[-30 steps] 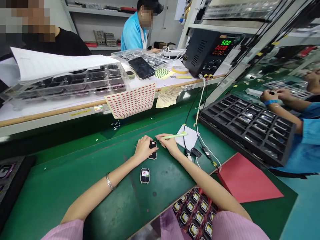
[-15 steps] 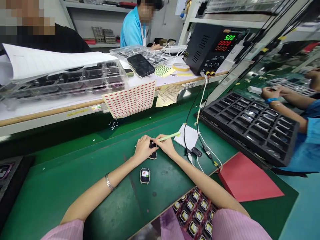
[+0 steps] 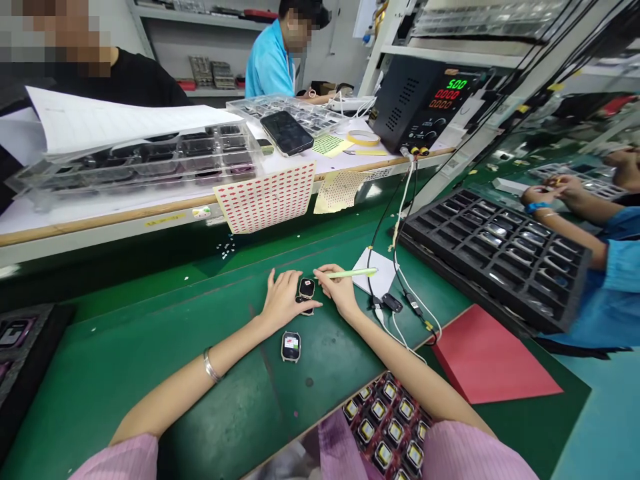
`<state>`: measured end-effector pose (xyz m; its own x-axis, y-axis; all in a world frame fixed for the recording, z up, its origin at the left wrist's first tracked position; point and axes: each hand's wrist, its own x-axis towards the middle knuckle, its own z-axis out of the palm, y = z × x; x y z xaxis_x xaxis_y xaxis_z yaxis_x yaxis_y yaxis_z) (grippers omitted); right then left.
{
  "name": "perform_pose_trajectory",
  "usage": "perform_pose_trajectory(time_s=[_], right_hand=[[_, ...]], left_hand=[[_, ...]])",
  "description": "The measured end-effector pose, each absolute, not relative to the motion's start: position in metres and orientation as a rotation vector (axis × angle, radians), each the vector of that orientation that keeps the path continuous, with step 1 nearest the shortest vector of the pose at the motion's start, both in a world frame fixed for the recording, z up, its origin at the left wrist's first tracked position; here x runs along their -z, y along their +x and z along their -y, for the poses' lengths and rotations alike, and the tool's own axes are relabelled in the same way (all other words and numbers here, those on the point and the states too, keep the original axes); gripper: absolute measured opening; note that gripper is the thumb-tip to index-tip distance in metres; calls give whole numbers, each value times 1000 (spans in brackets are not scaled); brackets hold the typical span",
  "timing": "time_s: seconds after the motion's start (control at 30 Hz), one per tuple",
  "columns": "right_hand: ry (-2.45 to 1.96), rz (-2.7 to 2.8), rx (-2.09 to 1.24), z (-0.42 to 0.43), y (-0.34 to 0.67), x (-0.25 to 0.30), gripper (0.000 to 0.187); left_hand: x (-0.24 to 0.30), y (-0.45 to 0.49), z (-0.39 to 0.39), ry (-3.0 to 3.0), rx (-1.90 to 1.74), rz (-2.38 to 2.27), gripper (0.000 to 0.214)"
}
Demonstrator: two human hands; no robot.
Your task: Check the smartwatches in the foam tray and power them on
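Left hand (image 3: 281, 299): fingers and thumb spread, not clenched; thumb lies across near watch of pair
Right hand (image 3: 341, 287): grasping green pen-like tool
Far watch (image 3: 307, 288): between hands, on table (image 3: 210, 400), dark face up, small red-and-white mark on it
Near watch (image 3: 306, 311): just nearer than far watch, partly hidden by thumb
Green pen-like tool (image 3: 357, 272): long axis roughly left-right, tip left toward far watch, other end right over white paper (image 3: 385, 281)
Loose watch (image 3: 291, 347): nearer than both hands, face up, long axis near-far

One watch (image 3: 291, 347) lies on table (image 3: 220, 407), left of cables (image 3: 415, 304).
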<state>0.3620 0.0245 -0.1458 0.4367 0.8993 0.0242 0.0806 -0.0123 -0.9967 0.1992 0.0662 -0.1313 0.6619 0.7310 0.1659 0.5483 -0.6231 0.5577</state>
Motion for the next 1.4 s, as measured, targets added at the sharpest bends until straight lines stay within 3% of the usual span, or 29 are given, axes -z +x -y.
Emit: perform_pose_trajectory(time_s=[0.23, 0.87, 0.93, 1.07, 1.1, 1.27, 1.4], right_hand=[[-1402, 980, -947, -1, 338, 142, 35], [-1451, 1074, -921, 1, 329, 148, 30], [-1446, 1065, -911, 1, 331, 147, 32], [-1433, 1008, -843, -1, 338, 139, 31], [-1426, 1002, -833, -4, 340, 135, 30], [-1371, 1103, -901, -29, 330, 122, 29], [-1331, 1213, -982, -52, 303, 130, 29]], left_hand=[[138, 167, -54, 2524, -510, -933, 38], [144, 168, -59, 2501, -487, -890, 32], [143, 167, -59, 2493, -488, -887, 40], [141, 158, -59, 2449, -540, -955, 78], [141, 153, -60, 2432, -559, -1004, 78], [142, 128, -70, 2415, -562, -1146, 33], [143, 121, -77, 2432, -543, -1109, 31]])
